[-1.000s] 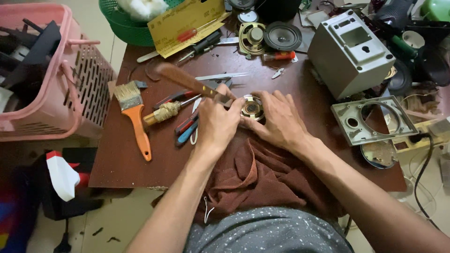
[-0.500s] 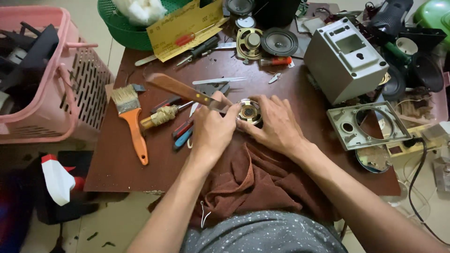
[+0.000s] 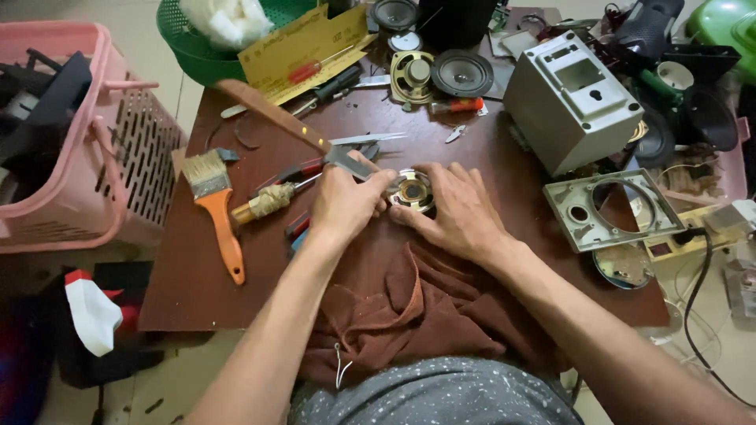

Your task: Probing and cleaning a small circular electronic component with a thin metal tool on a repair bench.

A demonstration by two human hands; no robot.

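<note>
Your two hands meet around a small round speaker [image 3: 413, 191] that lies face up on the dark brown counter [image 3: 197, 283], roughly at its middle. This speaker is the landmark for everything else.

Your left hand [image 3: 346, 206] sits just left of the speaker, its grip closed around the handle of a long tool [image 3: 279, 118] with a brown wooden handle and a metal blade that runs up and to the left, away from the speaker. Your right hand [image 3: 455, 212] rests flat just right of the speaker, fingers spread and curled against its rim, steadying it rather than gripping anything.

Directly below the speaker, a rumpled brown cloth [image 3: 409, 315] drapes over the counter's near edge toward your lap. To the left of the speaker lie a cord-wrapped tool [image 3: 268, 201] and, farther left, a paintbrush [image 3: 216, 208] with an orange handle. Far left, off the counter, stands a pink plastic basket [image 3: 71, 142].

Above the speaker lie two more loose speakers, one gold [image 3: 413, 75] and one black [image 3: 461, 73]. Up and to the right stands a grey metal box [image 3: 571, 98]; right of the speaker lies a grey panel [image 3: 614, 208] with a large round hole.
</note>
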